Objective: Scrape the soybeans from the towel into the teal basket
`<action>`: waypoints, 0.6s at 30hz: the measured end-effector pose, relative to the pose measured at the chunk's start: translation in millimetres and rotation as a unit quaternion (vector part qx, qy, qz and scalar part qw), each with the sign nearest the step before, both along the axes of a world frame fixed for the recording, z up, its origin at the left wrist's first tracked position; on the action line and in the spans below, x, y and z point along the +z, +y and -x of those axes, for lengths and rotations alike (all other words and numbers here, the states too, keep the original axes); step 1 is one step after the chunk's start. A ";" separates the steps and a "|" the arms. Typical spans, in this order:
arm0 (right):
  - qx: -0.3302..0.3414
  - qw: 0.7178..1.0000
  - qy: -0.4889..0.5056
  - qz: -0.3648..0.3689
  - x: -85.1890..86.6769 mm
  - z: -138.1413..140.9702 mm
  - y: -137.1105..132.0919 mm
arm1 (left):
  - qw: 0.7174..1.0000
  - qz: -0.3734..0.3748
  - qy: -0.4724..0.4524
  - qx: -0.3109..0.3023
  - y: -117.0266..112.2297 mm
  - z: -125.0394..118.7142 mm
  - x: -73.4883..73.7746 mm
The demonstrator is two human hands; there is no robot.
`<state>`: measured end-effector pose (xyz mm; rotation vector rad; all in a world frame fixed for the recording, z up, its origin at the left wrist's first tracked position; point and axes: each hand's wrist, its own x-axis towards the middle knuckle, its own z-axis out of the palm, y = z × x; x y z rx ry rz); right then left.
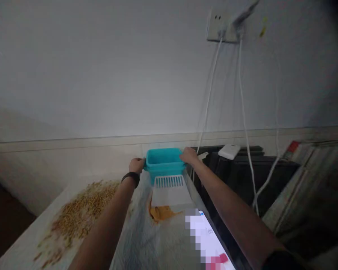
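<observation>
A turquoise plastic basin [165, 156] stands at the far end of the plastic-covered surface, by the wall; a second rim below it suggests another one stacked underneath. My left hand [136, 165], a dark band on its wrist, is closed at the basin's left edge. At the opposite edge my right hand [188, 154] has its fingers curled over the rim. Just in front of the basin lies a white slotted plastic piece [171, 193], partly over an orange-brown patch [161, 213]. Left of my left forearm, small tan kernels or beans [86, 206] are spread out.
A lit phone [211, 240] lies near the right edge of the surface. White cables [243, 101] hang from the wall socket [218, 24]. Dark boxes [239, 178] with a white adapter [229, 151] on top, and a stack of papers or magazines [301, 176], stand at the right.
</observation>
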<state>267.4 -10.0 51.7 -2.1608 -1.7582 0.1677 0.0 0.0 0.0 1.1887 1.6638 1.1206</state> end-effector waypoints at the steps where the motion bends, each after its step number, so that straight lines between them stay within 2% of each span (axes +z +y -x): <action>1: -0.001 1.000 0.001 0.000 1.5 -0.6 0.6 | 1.000 -0.001 -0.002 0.001 -0.5 -0.1 0.7; 11: 0.009 0.997 0.080 0.005 17.3 0.2 4.5 | 0.992 -0.057 -0.108 -0.007 -19.3 -6.1 15.0; 15: 0.003 0.992 0.126 -0.030 21.5 3.7 2.6 | 0.984 -0.080 -0.160 -0.025 -27.3 -9.0 24.2; 18: -0.003 0.985 0.154 -0.072 26.7 5.8 -1.3 | 0.976 -0.104 -0.192 -0.013 -34.3 -8.8 30.1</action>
